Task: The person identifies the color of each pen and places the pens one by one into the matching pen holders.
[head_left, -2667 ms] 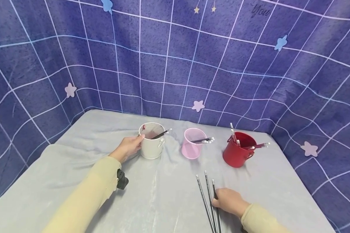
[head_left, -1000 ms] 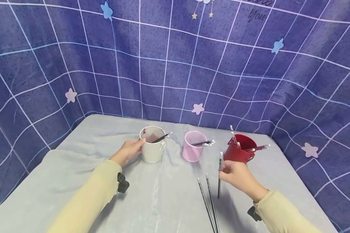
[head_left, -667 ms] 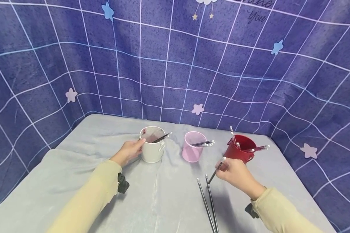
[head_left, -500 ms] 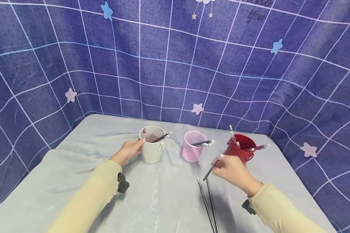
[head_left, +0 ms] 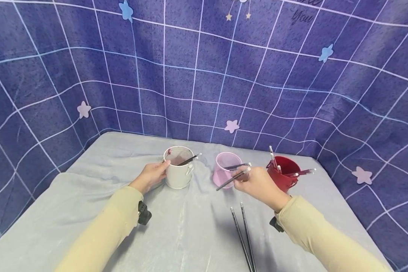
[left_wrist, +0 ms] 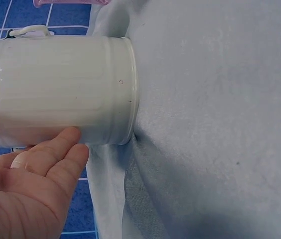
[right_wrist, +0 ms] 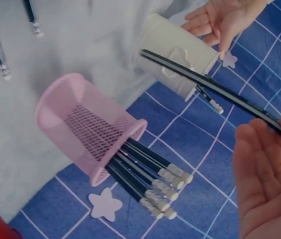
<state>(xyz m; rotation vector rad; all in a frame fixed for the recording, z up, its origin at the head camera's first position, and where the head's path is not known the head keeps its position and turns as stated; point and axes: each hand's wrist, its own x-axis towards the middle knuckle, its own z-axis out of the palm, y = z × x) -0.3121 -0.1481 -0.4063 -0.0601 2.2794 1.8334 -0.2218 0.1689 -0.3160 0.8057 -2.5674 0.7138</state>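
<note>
My left hand (head_left: 153,174) holds the white bucket (head_left: 177,176) at its left side, thumb at the rim and fingers along the outer wall, as the left wrist view also shows. Black pencils with white erasers (head_left: 189,160) lean in this bucket. My right hand (head_left: 256,185) pinches a black pencil (head_left: 229,181) near its eraser end, held slantwise in front of the pink mesh cup (head_left: 219,177). In the right wrist view that pencil (right_wrist: 205,82) overlaps the white bucket, and several pencils (right_wrist: 150,177) stick out of the pink mesh cup.
Right of the pink cup stands a red bucket (head_left: 281,181) with several pencils in it, partly behind my right hand. Two black pencils (head_left: 243,234) lie on the grey cloth (head_left: 176,234) at the front. A blue gridded curtain (head_left: 204,75) surrounds the table's back and sides.
My right hand picked up one of three pencils from the cloth, raised it near the red bucket, tilted it, then moved left to the pink cup. My left hand stayed at the white bucket.
</note>
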